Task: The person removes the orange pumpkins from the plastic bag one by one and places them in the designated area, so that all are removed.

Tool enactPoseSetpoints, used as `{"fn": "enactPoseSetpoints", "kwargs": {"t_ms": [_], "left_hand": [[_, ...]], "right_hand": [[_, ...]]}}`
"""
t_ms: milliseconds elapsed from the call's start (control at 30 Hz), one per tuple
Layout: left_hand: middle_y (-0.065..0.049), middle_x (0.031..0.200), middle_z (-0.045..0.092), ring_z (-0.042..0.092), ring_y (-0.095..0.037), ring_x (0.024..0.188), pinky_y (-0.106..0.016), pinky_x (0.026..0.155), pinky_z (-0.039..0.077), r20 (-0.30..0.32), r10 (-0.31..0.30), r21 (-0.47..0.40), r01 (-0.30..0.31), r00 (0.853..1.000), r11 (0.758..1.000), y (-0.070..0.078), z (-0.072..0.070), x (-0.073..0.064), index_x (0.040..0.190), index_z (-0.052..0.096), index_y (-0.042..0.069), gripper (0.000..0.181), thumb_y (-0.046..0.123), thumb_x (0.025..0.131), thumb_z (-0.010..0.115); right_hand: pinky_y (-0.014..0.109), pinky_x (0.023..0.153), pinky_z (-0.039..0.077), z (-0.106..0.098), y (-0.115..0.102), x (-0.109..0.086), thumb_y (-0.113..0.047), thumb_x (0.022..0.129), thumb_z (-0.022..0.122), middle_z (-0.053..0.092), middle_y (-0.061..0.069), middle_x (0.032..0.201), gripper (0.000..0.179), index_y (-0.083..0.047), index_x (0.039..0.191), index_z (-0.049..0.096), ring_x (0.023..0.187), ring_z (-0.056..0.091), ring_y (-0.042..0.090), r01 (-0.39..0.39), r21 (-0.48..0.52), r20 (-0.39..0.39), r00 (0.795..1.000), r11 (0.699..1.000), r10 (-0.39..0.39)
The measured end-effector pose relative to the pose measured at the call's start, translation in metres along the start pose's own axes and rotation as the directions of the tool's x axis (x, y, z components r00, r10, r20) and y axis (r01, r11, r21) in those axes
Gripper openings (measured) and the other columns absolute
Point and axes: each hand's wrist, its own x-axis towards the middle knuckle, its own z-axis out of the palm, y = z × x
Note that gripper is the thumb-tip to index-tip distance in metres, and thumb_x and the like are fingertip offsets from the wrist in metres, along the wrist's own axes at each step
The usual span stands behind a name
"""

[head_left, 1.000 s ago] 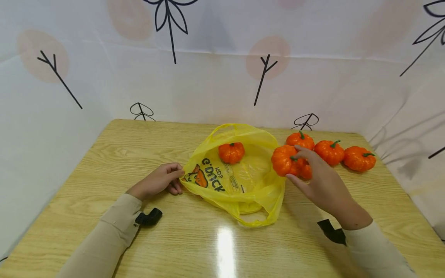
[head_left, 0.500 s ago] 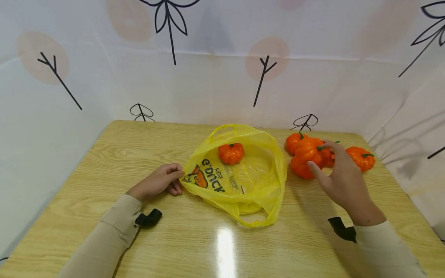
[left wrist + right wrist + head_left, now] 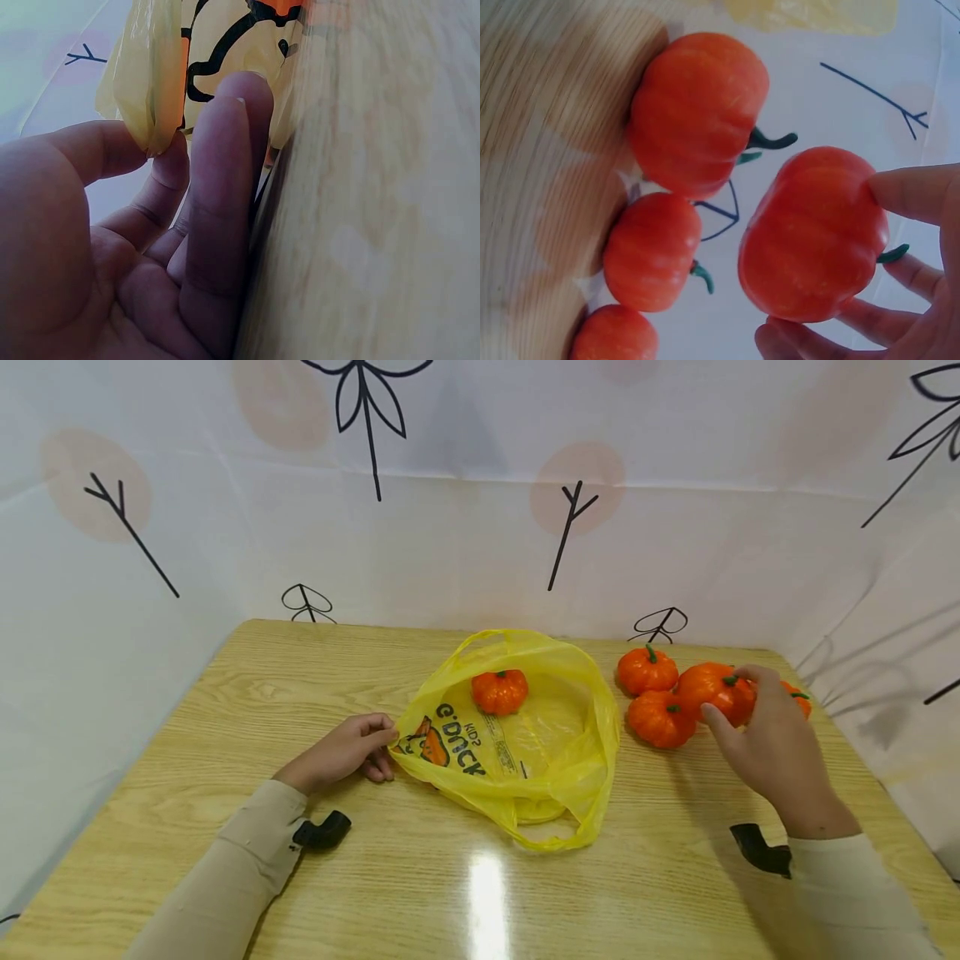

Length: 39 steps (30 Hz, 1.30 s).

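My left hand (image 3: 345, 750) pinches the left edge of the yellow plastic bag (image 3: 525, 785) between thumb and forefinger; in the left wrist view the bag's gathered film (image 3: 146, 82) sits between those fingertips. The bag lies on the table with its mouth spread. Inside it rests one orange toy pumpkin (image 3: 500, 692). My right hand (image 3: 780, 747) holds another pumpkin (image 3: 708, 689) to the right of the bag. That held pumpkin (image 3: 817, 232) appears off the table in the right wrist view, with thumb and fingers around it.
More pumpkins stand on the right of the wooden table (image 3: 300, 677): one at the back (image 3: 645, 672), one nearer (image 3: 662, 720), and one partly hidden behind my right hand (image 3: 798, 700). A patterned white cloth (image 3: 465, 543) hangs behind the table.
My right hand has carried its pumpkin rightward, away from the bag's right edge and over the other pumpkins. My left hand and the bag have stayed almost still.
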Motion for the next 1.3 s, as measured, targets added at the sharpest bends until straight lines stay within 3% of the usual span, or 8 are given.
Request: {"fn": "enactPoseSetpoints", "kwargs": {"t_ms": [133,267,433,567,700,867,1300], "left_hand": [[-0.011,0.08,0.069,0.071,-0.021,0.074,-0.032,0.067,0.062,0.0,-0.001,0.001,0.001,1.0,1.0,-0.001,0.0,0.0,0.112,0.056,0.002,0.033,0.034,0.108,0.047],[-0.011,0.08,0.068,0.071,-0.021,0.074,-0.032,0.066,0.062,0.0,-0.003,-0.004,0.003,1.0,1.0,-0.001,0.0,0.001,0.11,0.056,0.003,0.032,0.034,0.108,0.047],[-0.011,0.08,0.068,0.071,-0.021,0.073,-0.032,0.066,0.062,0.003,-0.002,-0.009,0.002,1.0,1.0,-0.002,0.0,0.001,0.109,0.055,0.003,0.031,0.033,0.108,0.047],[-0.011,0.08,0.068,0.071,-0.02,0.073,-0.031,0.065,0.062,0.002,-0.002,-0.011,0.002,1.0,1.0,-0.002,0.0,0.001,0.108,0.055,0.003,0.031,0.033,0.108,0.047],[-0.011,0.08,0.068,0.071,-0.02,0.072,-0.031,0.065,0.062,0.001,0.0,-0.009,0.0,1.0,1.0,-0.002,0.0,0.001,0.108,0.056,0.003,0.031,0.033,0.108,0.047],[-0.011,0.079,0.068,0.071,-0.021,0.072,-0.031,0.065,0.062,-0.001,-0.002,-0.009,0.002,1.0,1.0,-0.001,0.0,0.002,0.108,0.056,0.004,0.03,0.032,0.107,0.047],[-0.011,0.079,0.068,0.071,-0.02,0.072,-0.031,0.064,0.062,-0.005,-0.006,-0.014,0.006,1.0,1.0,-0.001,0.001,0.002,0.107,0.056,0.003,0.029,0.031,0.107,0.048]], "right_hand": [[0.069,0.08,0.043,-0.001,0.005,0.001,-0.025,0.098,0.062,0.051,0.044,0.121,0.065,0.01,0.142,0.031,0.099,0.052,0.057,-0.024,-0.004,0.033,0.999,1.0,0.024],[0.071,0.086,0.041,-0.001,0.009,0.002,-0.026,0.098,0.061,0.046,0.046,0.127,0.066,0.011,0.142,0.029,0.105,0.049,0.059,-0.058,-0.011,0.078,0.995,0.998,0.059],[0.068,0.08,0.044,-0.003,0.016,0.003,-0.028,0.099,0.06,0.045,0.045,0.126,0.068,0.011,0.143,0.026,0.099,0.05,0.056,-0.085,-0.037,0.13,0.988,0.996,0.089],[0.055,0.066,0.047,-0.004,0.02,0.003,-0.029,0.098,0.06,0.049,0.043,0.118,0.067,0.011,0.141,0.027,0.085,0.055,0.05,-0.077,-0.065,0.155,0.984,0.995,0.086],[0.048,0.059,0.047,-0.004,0.022,0.004,-0.031,0.098,0.06,0.049,0.043,0.122,0.067,0.01,0.141,0.028,0.081,0.058,0.047,-0.078,-0.084,0.187,0.978,0.993,0.093],[0.053,0.064,0.048,-0.003,0.024,0.005,-0.032,0.099,0.059,0.045,0.043,0.13,0.07,0.011,0.144,0.025,0.089,0.057,0.052,-0.087,-0.091,0.21,0.972,0.992,0.104],[0.066,0.08,0.045,0.008,0.031,0.007,-0.026,0.098,0.062,0.044,0.044,0.127,0.067,0.015,0.139,0.029,0.106,0.049,0.056,-0.056,-0.044,0.213,0.975,0.997,0.065]]}}
